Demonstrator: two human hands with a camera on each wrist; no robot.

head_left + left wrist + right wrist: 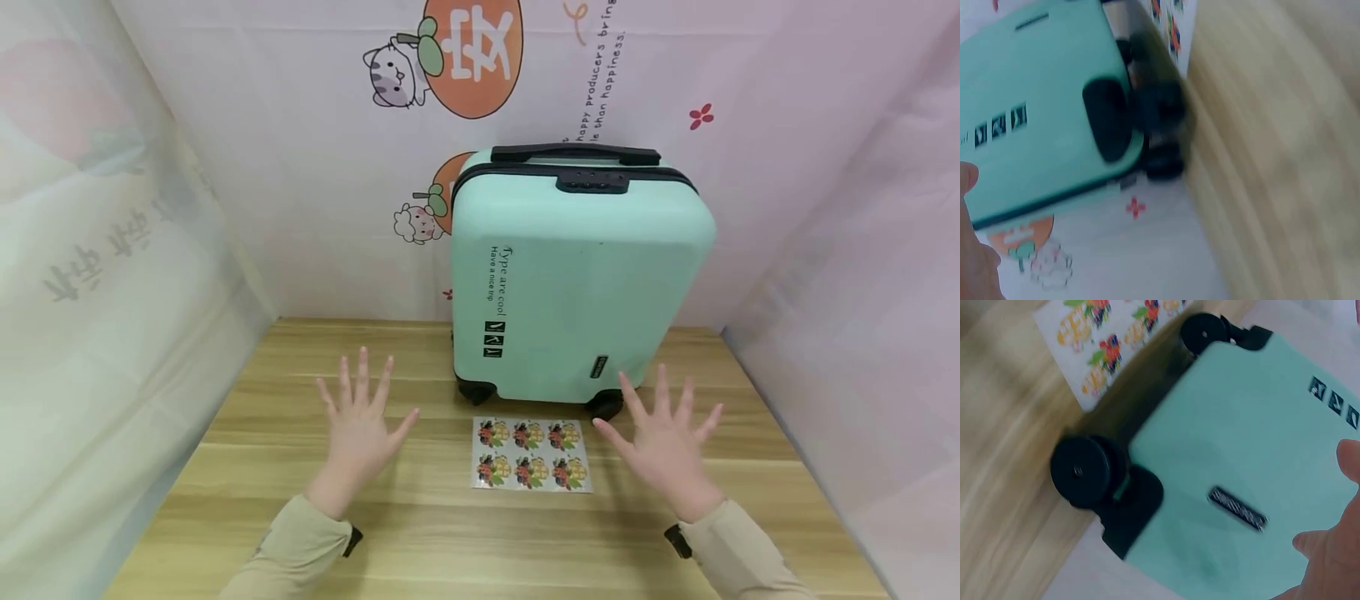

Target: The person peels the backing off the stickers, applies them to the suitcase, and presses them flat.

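Note:
A mint green suitcase [570, 283] stands upright on its black wheels at the back of the wooden table. Flat in front of it lies a sheet of fruit stickers [531, 454], printed in two rows. My left hand [360, 429] is spread with straight fingers, left of the sheet and holding nothing. On the other side my right hand [663, 442] is spread likewise, its fingertips overlapping the suitcase's lower right corner in the head view. The right wrist view shows a black wheel [1082, 472] and the black name plate [1238, 508] close up.
White printed cloth [322, 167] hangs behind the suitcase, with more cloth along both sides. The suitcase has a black top handle [576, 153] and a combination lock [592, 182]. Wood-grain table surface [465, 542] runs toward the front.

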